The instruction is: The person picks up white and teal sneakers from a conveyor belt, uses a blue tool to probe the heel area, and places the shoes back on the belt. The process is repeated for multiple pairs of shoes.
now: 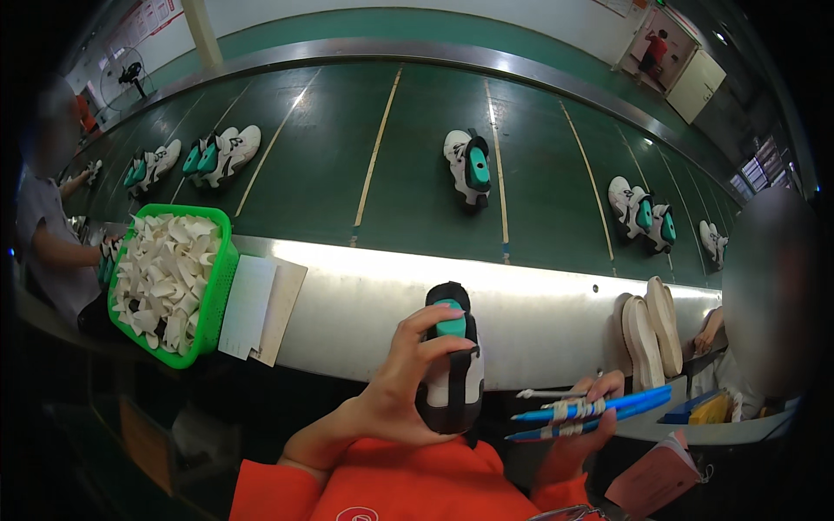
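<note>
Head view. Item one: shoe [458, 382], white and black, one piece, held over the near edge of the worktop [347, 321], about midway along that edge. Teal insert [452, 327] in its opening. Visible long axis runs from the worktop toward the person's body, opening at the far end, black-striped end nearest the person. Whether the shoe touches the worktop: cannot tell.

Item two: left hand [402, 382], nearer of the two, in contact with the shoe. Approaches from the shoe's left side; fingers curled over the opening and the insert, closed in a grip; thumb not clearly seen.

Item three: right hand [605, 423], to the right of the shoe and apart from it, beyond the worktop's near edge. Fingers closed around blue pens [634, 403], two, banded with pale wrapping, and a thin pale stick [539, 394]. Pens lie crosswise to the shoe's axis, tips pointing left at its right side, a gap between.

Also listed: green basket [221, 278] of white pieces, at the worktop's left end; cards [248, 304], just beside it; soles [641, 339], pale, standing toward the right end; belt [417, 200], along the far edge, bearing further shoes.
</note>
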